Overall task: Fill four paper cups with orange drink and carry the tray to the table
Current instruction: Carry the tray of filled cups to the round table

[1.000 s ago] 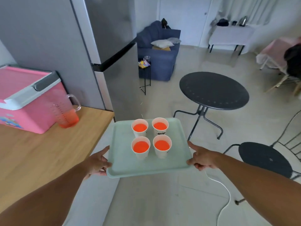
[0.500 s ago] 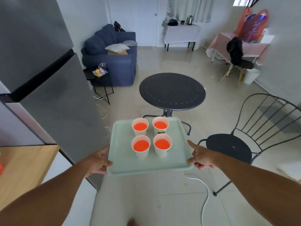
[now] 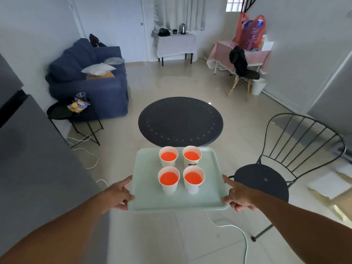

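Tray [image 3: 150, 199] is gripped at its side edges: left hand [image 3: 118, 196] and right hand [image 3: 238, 199] both clamped on the rim. Four filled paper cups [image 3: 181, 169] are clustered on the tray. Round table [image 3: 180, 121] is seen just beyond the tray.

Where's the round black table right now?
In the head view, the round black table stands straight ahead, just beyond the tray, with the wire chair to its right.

Blue sofa [image 3: 87, 80] — wire chair [image 3: 282, 168]
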### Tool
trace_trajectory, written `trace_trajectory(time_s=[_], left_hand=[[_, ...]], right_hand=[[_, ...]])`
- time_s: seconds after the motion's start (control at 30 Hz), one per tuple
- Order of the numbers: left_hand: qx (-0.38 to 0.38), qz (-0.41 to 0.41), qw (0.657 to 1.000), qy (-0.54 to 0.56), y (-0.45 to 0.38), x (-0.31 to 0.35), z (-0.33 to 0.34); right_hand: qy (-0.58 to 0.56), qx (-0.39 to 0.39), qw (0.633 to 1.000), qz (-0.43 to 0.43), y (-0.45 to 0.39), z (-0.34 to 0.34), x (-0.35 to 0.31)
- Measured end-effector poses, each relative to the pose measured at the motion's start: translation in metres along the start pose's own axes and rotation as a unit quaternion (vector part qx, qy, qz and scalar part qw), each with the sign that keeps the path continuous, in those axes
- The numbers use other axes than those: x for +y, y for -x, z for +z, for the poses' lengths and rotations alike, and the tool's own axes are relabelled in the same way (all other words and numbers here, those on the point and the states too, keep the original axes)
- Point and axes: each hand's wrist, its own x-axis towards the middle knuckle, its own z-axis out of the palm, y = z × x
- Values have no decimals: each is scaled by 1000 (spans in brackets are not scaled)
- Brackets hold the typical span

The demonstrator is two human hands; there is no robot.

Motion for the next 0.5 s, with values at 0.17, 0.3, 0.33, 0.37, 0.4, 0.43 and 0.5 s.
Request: trace_trajectory(time_s=[0.17,0.3,0.33,0.37,0.4,0.43,0.5], left_hand=[[-20,6,1000,-17,-53,36,-23],[-31,10,999,-29,-98,62,-31],[-32,9,999,-35,-110,68,-32],[-32,8,999,-36,-121,75,-32],[-32,6,999,-35,-131,81,-32],[-33,2,999,-33,-143,88,-33],[-32,-9,999,-25,-170,100,-35]], right_hand=[[-21,7,1000,-4,-29,-16,-28],[-32,6,999,-9,-59,-37,-48],[-30,5,999,-10,-70,-44,-52],[-29,4,1000,-10,-81,-52,-57],[-26,3,1000,-11,-90,-58,-60],[-25,0,1000,-13,-102,-66,-65],[-24,-7,1000,-13,-128,-81,-72]])
